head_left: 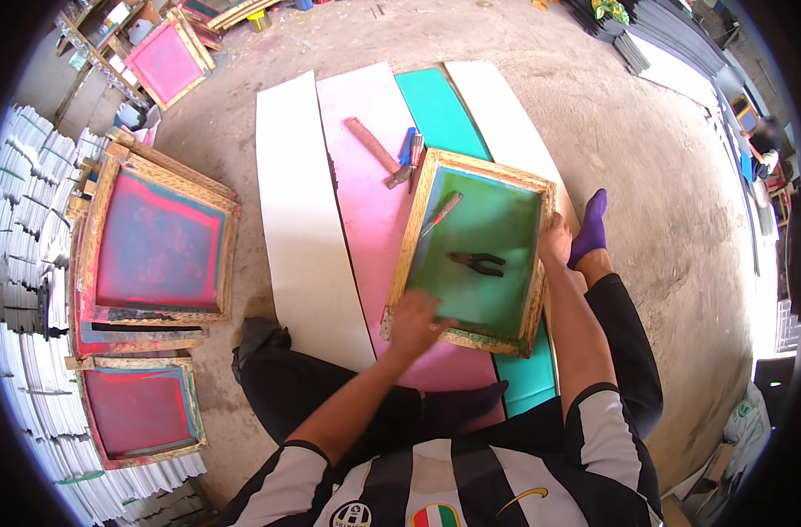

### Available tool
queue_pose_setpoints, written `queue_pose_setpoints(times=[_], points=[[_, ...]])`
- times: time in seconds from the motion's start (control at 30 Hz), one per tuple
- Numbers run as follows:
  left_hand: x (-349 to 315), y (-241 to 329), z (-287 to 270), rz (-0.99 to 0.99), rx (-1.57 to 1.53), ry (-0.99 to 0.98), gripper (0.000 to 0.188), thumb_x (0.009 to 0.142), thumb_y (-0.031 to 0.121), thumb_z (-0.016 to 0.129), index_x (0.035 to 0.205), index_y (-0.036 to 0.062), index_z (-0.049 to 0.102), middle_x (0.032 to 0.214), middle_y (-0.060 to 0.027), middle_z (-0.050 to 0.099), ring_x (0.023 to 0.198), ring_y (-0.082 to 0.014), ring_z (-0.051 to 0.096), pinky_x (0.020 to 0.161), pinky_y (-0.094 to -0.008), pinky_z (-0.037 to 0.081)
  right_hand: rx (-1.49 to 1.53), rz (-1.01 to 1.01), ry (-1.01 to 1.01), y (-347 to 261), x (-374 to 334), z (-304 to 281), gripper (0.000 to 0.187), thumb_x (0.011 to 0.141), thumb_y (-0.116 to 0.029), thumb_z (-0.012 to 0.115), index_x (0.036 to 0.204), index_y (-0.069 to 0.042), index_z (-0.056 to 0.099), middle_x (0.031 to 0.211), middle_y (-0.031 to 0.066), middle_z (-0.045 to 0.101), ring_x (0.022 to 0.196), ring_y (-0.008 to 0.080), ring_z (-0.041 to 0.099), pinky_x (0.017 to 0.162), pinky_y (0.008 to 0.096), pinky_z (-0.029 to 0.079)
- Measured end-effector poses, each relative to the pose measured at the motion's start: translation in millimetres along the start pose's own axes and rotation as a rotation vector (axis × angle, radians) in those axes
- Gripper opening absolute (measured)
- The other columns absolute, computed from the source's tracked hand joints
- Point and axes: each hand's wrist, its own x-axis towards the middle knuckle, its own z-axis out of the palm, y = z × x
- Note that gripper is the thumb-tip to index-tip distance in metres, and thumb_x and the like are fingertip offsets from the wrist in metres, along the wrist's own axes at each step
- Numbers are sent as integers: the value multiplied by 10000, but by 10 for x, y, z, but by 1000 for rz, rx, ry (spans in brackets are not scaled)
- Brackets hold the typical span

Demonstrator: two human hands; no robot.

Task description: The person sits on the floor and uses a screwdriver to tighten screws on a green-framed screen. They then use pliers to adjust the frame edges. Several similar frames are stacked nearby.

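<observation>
In front of me lies a wooden-framed printing screen (548, 204) with green mesh, tilted slightly on the boards. My right hand (556, 241) is closed around its right rail. Over the lower left corner is my left hand (415, 321), at or just above the near rail; its fingers are smeared, so their hold is unclear. Black-handled pliers (477, 263) and a screwdriver (443, 212) rest on the green mesh. Beyond the frame's far left corner, a wooden-handled hammer (376, 151) lies beside a red-handled screwdriver (416, 151) and a blue-handled tool (406, 147).
White (295, 202), pink (365, 97) and teal (440, 101) boards lie under the work on the concrete floor (646, 220). Framed screens with pink and red edges (159, 241) lean at the left by stacked paper (23, 263). Another person (763, 145) is far right.
</observation>
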Motion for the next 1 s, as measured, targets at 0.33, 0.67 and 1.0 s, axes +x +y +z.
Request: queue_pose_setpoints(times=[0.33,0.67,1.0], points=[[287,-816,-409,-617,62,-412,453,907,406,777,1095,0,703,1040,-224,741,979,-423,732,823,-529,588,68,-566,-239,-2313,-594,398,612,927,-327,764,1494,-180,586,1454,113,615,1384,354,523,1139,514,464],[33,-730,-359,-659,-88,-416,392,884,371,789,982,4,694,945,-189,766,856,-401,754,746,-529,598,-137,-652,-209,-3310,-187,1136,607,1031,-462,611,1541,-141,532,1494,217,576,1466,425,444,1196,573,357],[131,-756,-363,-661,-152,-377,320,811,296,804,900,14,681,828,-156,763,826,-386,751,742,-515,586,-300,-499,-315,-3683,213,1374,641,1049,-619,507,1529,-197,560,1463,169,629,1391,382,524,1212,606,295]])
